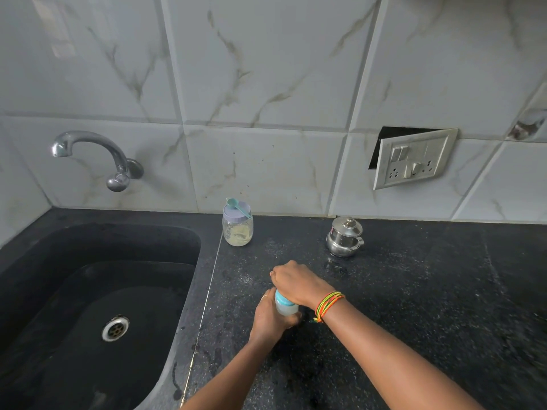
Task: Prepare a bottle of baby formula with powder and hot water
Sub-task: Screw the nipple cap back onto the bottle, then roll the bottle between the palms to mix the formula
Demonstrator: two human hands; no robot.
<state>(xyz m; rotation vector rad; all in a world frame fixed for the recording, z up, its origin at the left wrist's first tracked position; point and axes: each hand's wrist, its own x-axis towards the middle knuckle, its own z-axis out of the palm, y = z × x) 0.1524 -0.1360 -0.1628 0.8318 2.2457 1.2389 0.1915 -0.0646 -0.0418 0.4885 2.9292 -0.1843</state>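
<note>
1. Black stone sink (88, 276), far left: well apart from the work.
2. Clear glass jar with a lilac lid (237, 229) stands at the back of the black speckled tabletop (414, 291). It is beyond the hands, with pale powder in its base. A teal plastic scoop (238, 207) lies across the lid.
3. Left hand (270, 318): fingers curled round the bottle's lower body, gripping from the left.
4. Small clear baby bottle with a teal collar (285, 306) stands upright on the tabletop between the hands, long axis vertical.
5. Right hand (296, 281): directly above, fingers closed down over the bottle's top; what sits on the top is hidden.
6. Judgement: the next move is a twist about that vertical axis, left bracing, right turning. Whether tightening or loosening, cannot tell.
7. Small lidded steel pot (344, 236): back right, apart from the hands.
</note>
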